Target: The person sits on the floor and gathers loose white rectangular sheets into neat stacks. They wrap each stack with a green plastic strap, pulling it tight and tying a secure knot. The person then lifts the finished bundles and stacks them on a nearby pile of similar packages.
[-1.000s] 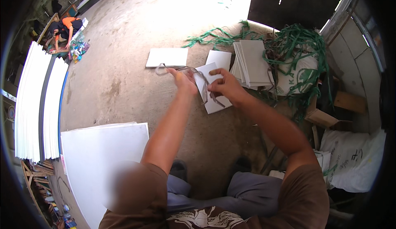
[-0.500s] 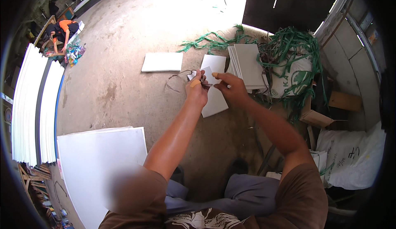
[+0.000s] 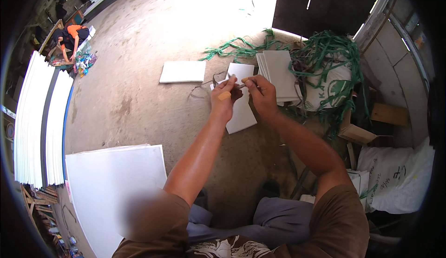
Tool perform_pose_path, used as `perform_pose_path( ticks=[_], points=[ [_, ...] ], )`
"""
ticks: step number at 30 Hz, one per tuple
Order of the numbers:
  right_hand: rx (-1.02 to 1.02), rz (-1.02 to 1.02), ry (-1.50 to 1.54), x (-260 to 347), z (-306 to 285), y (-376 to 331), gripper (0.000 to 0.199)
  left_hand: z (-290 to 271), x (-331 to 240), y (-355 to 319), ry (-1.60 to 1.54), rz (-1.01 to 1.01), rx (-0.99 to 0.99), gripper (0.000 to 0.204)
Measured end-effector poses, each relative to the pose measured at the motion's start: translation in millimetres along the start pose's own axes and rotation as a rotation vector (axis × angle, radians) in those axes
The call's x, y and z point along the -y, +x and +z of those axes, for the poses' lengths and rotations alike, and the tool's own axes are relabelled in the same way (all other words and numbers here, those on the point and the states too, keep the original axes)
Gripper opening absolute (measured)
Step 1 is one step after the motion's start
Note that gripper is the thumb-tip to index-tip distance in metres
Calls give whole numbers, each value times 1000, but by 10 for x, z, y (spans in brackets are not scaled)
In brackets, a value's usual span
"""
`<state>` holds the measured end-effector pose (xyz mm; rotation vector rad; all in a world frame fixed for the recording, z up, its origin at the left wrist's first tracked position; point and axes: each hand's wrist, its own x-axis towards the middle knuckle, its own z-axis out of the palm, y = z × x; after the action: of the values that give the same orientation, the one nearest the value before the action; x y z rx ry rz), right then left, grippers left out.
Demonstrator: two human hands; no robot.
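Note:
My left hand point(image 3: 223, 101), with a tan patch near its thumb, is closed on a thin dark grey strip point(image 3: 214, 78) that curls out to its left. Close beside it, my right hand point(image 3: 264, 97) pinches a short dark end of what looks like the same strip. The fingers hide most of the stretch between them. Beneath both hands lies a long narrow white board point(image 3: 241, 117) on the floor. A white rectangular slab point(image 3: 182, 72) rests to the left of it, and a leaning stack of off-white slabs point(image 3: 282, 74) stands to the right.
Green strapping point(image 3: 332, 49) is heaped over a white sack at the right, beside an opened cardboard box point(image 3: 355, 130). Another white sack point(image 3: 395, 179) sits nearer. Large white sheets point(image 3: 116, 179) lie at the lower left. Far left, a person in orange point(image 3: 74, 31) bends over.
My right hand has drawn in close to the left one and now pinches the strip. My left hand has turned slightly, its thumb now pointing up.

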<state>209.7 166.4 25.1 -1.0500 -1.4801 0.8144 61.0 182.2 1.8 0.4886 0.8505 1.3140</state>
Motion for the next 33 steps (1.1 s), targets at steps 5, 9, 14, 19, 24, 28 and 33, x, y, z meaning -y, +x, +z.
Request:
perform_pose_path(
  ticks=[5,9,14,19,24,28,33],
  points=[
    [36,-487,-229,107,-139,247,11,153,-213,-117,823,284,163,25],
    [138,-736,-492,192,-277,281,12,89,-328,-100,1069,208,276,24],
    [214,-414,-455,-13,-298,196,14,83,-385,-122,682,-25,289,25],
    [63,-28,-106,-74,-138,166,12,40,-318,-86,492,-51,281,34],
    [-136,208,69,-67,-53,186,18,64,-262,-94,607,80,280,36],
    [-126,157,-13,-53,-53,182,21,57,-220,-99,668,204,278,35],
    [-65,146,-171,-95,-88,185,22,3,-185,-71,646,227,291,33]
  ],
)
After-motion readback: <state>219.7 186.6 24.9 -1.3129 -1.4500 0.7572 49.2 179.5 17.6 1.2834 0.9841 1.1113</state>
